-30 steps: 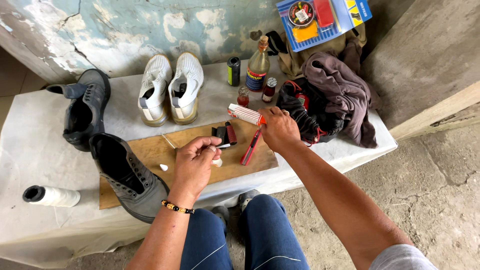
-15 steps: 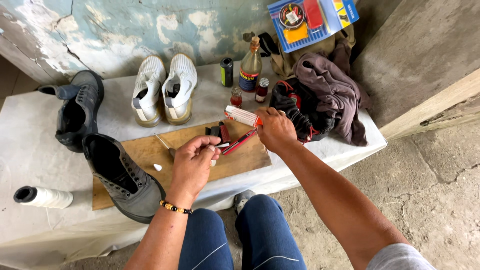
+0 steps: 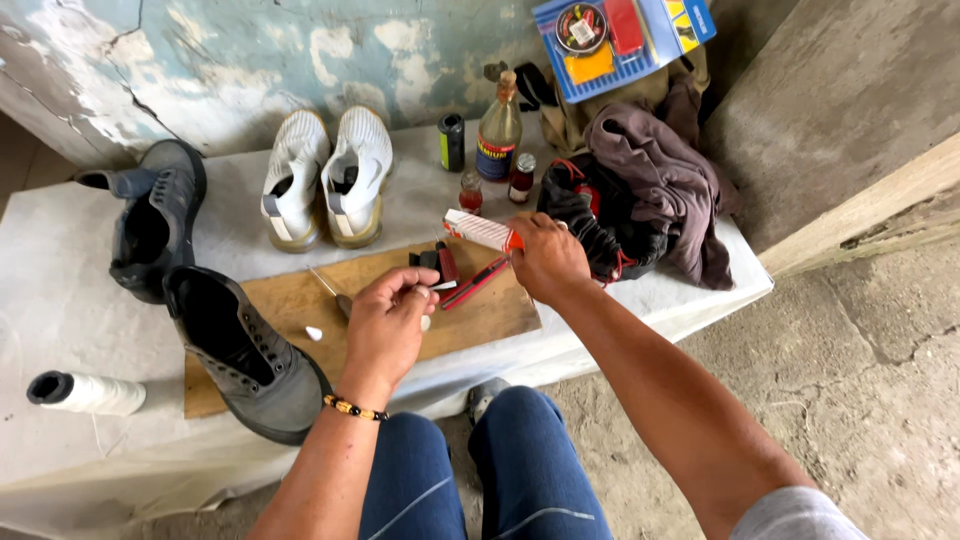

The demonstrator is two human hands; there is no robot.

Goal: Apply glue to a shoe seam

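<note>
My left hand (image 3: 388,322) hovers over a wooden board (image 3: 290,305), fingers pinched on a small light-coloured item at its fingertips. My right hand (image 3: 545,258) is closed on a red and white carton (image 3: 478,230) at the board's far right corner. Between the hands lie a red-handled tool (image 3: 470,286) and a small dark red object (image 3: 440,264). A thin metal awl (image 3: 325,284) and a tiny white piece (image 3: 314,333) rest on the board.
A grey boot (image 3: 245,352) lies on the board's left end, its mate (image 3: 150,225) behind it. White sneakers (image 3: 325,180), bottles (image 3: 498,135) and small jars stand at the back. Dark clothes (image 3: 650,190), a blue package (image 3: 620,35) and a thread spool (image 3: 85,393) are around.
My right hand has drawn the carton slightly toward me over the board's corner. My left hand stayed over the board, its fingers closing tighter on the small item.
</note>
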